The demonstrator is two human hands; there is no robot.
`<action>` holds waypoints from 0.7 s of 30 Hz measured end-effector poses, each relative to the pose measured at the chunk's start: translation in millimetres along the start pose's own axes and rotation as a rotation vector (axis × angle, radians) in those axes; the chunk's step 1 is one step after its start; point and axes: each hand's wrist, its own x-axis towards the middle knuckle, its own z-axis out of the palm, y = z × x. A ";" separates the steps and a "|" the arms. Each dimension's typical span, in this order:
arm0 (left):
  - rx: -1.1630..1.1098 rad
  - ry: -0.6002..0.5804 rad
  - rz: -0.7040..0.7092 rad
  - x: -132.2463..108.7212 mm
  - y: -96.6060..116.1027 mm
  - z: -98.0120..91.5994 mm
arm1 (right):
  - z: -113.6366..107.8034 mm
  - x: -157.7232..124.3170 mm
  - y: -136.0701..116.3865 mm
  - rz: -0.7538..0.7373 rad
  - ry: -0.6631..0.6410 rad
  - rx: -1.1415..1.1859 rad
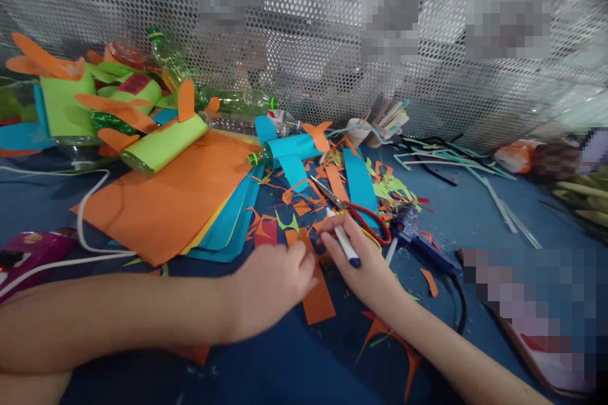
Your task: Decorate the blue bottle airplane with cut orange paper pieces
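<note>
Mid-frame, we note the right hand [370, 266], fingers narrowed, holding a smooth white marker [344, 239]; left hand [278, 272] curled beside a flat, straight-edged orange paper strip [319, 299], grip we cannot tell; jagged paper scraps [393, 187] crowd above; blue tabletop [266, 370] gives room at lower centre

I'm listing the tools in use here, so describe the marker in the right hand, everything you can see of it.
The marker is a slim, straight white cylinder, apparently plastic, with a dark blue end and a narrower white end. It lies slantwise across the right hand, held among the fingers, its blue end toward the wearer and its narrow end pointing away and slightly left, close to the scissors. Whether its writing tip is bare is too small to tell.
</note>
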 end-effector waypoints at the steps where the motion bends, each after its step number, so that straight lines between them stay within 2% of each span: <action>1: 0.039 -0.029 -0.014 -7.5 12.6 2.6 | 0.1 1.0 1.5 0.033 0.006 0.102; 3: 0.090 -0.050 -0.005 -21.4 31.0 7.3 | 1.5 2.1 4.4 0.074 -0.022 0.309; 6: 0.100 -0.054 -0.005 -35.1 43.2 7.9 | 4.9 1.3 7.4 0.084 -0.090 0.476; 9: 0.092 -0.042 0.033 -40.0 45.1 2.3 | 7.6 -0.6 8.4 0.105 -0.113 0.446; 14: 0.053 0.004 0.132 -40.1 44.0 -3.0 | 9.9 -1.5 8.6 0.183 -0.004 0.386; 17: 0.018 -0.035 0.083 -38.4 43.3 -2.5 | 11.1 -0.8 9.9 0.163 0.047 0.341; 21: -0.012 -0.110 0.036 -35.2 42.7 -1.2 | 11.1 1.4 14.3 0.196 0.043 0.301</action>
